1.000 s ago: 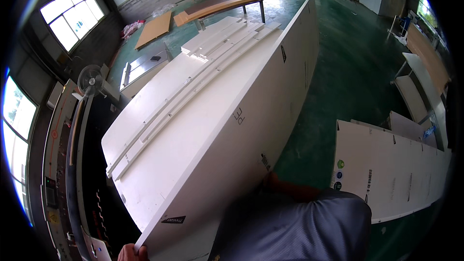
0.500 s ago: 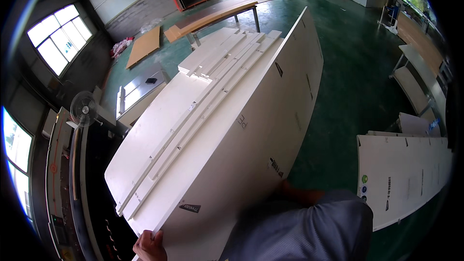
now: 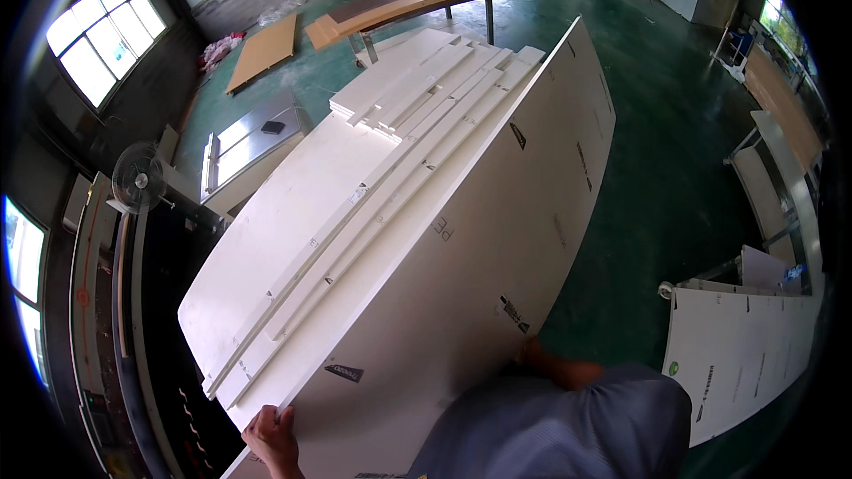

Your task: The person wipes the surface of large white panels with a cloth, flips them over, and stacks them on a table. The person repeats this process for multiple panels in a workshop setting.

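A large white panel (image 3: 461, 275) with black printed marks stands tilted on its long edge, leaning along the right side of a stack. My left hand (image 3: 272, 435) is closed over its upper edge at the near corner, fingers curled across the top. Low on the panel's right side, my right hand (image 3: 531, 353) reaches its lower edge; the fingers are hidden. Beside the tilted panel lies the stack of white panels (image 3: 266, 231), with several long narrow white strips (image 3: 355, 204) on top and shorter white pieces (image 3: 413, 89) toward the far end.
A table with brown sheets (image 3: 408, 13) stands beyond the stack. A brown board (image 3: 264, 51) lies on the green floor. To the left are a fan (image 3: 139, 179) and a low metal-topped unit (image 3: 257, 151). More white panels (image 3: 745, 355) lean at the right.
The view has shifted slightly, and the tilted panel's far end sits a little farther right in it. Both hands keep their places at the panel.
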`<action>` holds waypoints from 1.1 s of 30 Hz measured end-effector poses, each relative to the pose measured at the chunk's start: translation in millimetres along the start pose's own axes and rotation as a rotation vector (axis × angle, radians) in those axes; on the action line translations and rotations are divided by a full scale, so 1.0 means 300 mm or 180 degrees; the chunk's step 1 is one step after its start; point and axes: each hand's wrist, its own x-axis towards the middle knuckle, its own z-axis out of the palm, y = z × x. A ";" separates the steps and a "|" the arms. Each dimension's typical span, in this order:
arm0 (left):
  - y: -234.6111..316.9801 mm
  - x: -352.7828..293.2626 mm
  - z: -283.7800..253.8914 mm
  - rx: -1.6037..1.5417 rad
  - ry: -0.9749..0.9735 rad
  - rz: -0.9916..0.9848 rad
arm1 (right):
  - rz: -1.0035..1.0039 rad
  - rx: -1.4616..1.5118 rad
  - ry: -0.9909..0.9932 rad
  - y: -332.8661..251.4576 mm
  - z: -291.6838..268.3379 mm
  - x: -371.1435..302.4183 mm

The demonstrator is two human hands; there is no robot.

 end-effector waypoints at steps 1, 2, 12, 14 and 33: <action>0.001 0.022 0.020 0.0002 -0.0141 -0.0113 | -0.0068 0.0075 -0.0138 -0.005 0.047 0.002; -0.001 0.053 0.045 0.0014 -0.0178 -0.0092 | -0.0141 0.0162 -0.0270 -0.018 0.096 0.006; -0.219 0.248 0.691 -0.0368 -0.1069 -0.0285 | 0.4481 0.7308 0.0997 -0.059 0.427 -0.098; -0.261 0.261 0.845 -0.0352 -0.1361 -0.0359 | 0.5863 0.7055 0.1131 -0.076 0.487 -0.094; -0.210 -0.274 1.351 -0.0865 -0.2122 -0.1158 | 0.5513 0.4465 0.0183 0.067 -0.035 -0.176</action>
